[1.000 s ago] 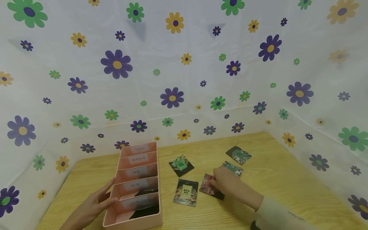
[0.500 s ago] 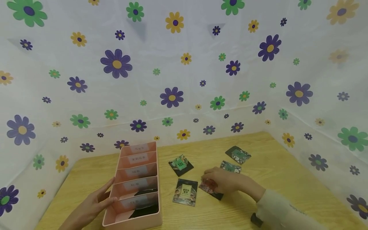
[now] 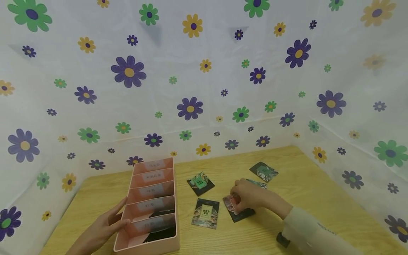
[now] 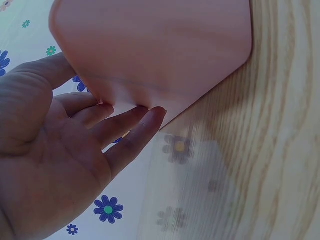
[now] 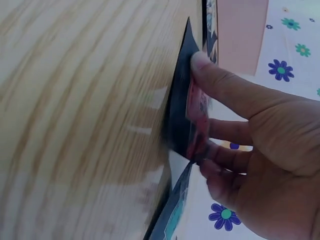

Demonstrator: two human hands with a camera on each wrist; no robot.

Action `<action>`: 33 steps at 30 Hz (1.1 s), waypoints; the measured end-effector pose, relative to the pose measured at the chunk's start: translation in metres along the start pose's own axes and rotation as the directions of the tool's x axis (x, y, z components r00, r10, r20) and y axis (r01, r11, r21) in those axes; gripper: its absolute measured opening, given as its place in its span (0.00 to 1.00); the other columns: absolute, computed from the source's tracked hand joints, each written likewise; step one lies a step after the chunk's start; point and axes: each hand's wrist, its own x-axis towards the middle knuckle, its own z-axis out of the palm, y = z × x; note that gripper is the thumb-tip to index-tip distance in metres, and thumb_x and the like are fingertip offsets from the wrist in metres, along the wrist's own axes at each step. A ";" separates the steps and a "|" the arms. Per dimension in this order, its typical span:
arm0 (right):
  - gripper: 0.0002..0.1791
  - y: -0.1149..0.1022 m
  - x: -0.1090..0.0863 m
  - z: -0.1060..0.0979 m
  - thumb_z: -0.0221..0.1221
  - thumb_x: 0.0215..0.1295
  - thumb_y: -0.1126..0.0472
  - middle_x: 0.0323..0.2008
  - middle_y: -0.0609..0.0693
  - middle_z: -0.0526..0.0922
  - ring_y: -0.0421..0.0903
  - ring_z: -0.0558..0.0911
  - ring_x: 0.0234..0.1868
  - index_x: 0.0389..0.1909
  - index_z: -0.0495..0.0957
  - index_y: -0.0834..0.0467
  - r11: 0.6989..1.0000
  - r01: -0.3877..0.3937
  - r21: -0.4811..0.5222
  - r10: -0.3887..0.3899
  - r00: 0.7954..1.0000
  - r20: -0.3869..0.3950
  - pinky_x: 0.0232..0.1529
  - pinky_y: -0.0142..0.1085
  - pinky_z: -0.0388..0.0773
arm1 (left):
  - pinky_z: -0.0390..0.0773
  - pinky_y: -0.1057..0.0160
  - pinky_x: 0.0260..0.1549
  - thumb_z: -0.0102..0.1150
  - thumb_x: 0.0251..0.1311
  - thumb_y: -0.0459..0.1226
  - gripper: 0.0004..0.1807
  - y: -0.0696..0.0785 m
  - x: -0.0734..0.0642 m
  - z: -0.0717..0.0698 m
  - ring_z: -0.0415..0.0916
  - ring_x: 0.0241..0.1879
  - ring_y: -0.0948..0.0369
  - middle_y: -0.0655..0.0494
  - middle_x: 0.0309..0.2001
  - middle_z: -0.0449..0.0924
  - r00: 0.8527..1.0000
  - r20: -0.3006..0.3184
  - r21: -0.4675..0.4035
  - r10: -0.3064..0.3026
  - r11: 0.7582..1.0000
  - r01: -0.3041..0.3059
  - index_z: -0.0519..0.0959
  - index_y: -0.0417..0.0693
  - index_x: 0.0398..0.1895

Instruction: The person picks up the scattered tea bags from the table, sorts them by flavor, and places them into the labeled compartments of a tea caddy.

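My right hand grips a dark tea sachet with a red label by its edges. In the right wrist view the thumb lies on one edge of the sachet and the fingers on the opposite edge, with the sachet tilted close over the wood. On the left, my left hand touches the side of a long pink divided box. The left wrist view has its fingertips against the outer wall of the box. Dark sachets lie in the two nearest compartments, and labels mark the dividers.
Between box and right hand lie a green-labelled sachet and a yellow-labelled sachet. Behind the right hand is a partly hidden sachet, with a floral one farther back. Flower-printed sheeting surrounds the wooden table.
The right fingers first spread over the red-labelled sachet, then drew together on it. The sachet has shifted slightly to the right. My left hand and the box stay put.
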 end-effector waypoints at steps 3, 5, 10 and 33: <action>0.24 0.002 -0.001 0.001 0.81 0.47 0.49 0.31 0.41 0.74 0.41 0.65 0.33 0.42 0.86 0.57 0.998 0.000 -0.055 -0.003 0.998 -0.064 0.35 0.36 0.64 | 0.80 0.53 0.58 0.49 0.81 0.40 0.42 0.000 0.000 0.000 0.51 0.74 0.27 0.28 0.80 0.36 1.000 0.004 0.002 0.003 1.000 -0.003 0.37 0.40 0.84; 0.24 0.002 -0.002 0.002 0.81 0.46 0.48 0.30 0.40 0.75 0.41 0.65 0.32 0.40 0.85 0.55 0.997 0.007 -0.077 -0.014 0.995 -0.095 0.36 0.37 0.65 | 0.80 0.52 0.58 0.49 0.81 0.41 0.42 0.000 0.000 0.000 0.51 0.74 0.28 0.28 0.80 0.36 1.000 0.002 0.002 -0.002 1.000 0.002 0.37 0.40 0.84; 0.22 0.002 -0.002 0.001 0.80 0.50 0.51 0.31 0.39 0.74 0.38 0.70 0.31 0.42 0.83 0.53 0.999 -0.024 0.036 0.026 0.998 -0.064 0.34 0.35 0.71 | 0.79 0.51 0.59 0.50 0.81 0.41 0.42 0.001 0.000 0.000 0.51 0.74 0.29 0.29 0.80 0.37 1.000 -0.007 0.000 -0.018 1.000 0.018 0.38 0.41 0.84; 0.20 0.029 -0.029 -0.025 0.60 0.69 0.73 0.36 0.47 0.88 0.37 0.80 0.22 0.60 0.82 0.61 0.883 0.047 0.467 -0.014 0.997 -0.074 0.24 0.33 0.79 | 0.80 0.51 0.58 0.50 0.80 0.41 0.42 0.001 0.001 0.000 0.53 0.73 0.28 0.28 0.80 0.36 1.000 -0.003 0.008 -0.012 1.000 0.012 0.38 0.41 0.84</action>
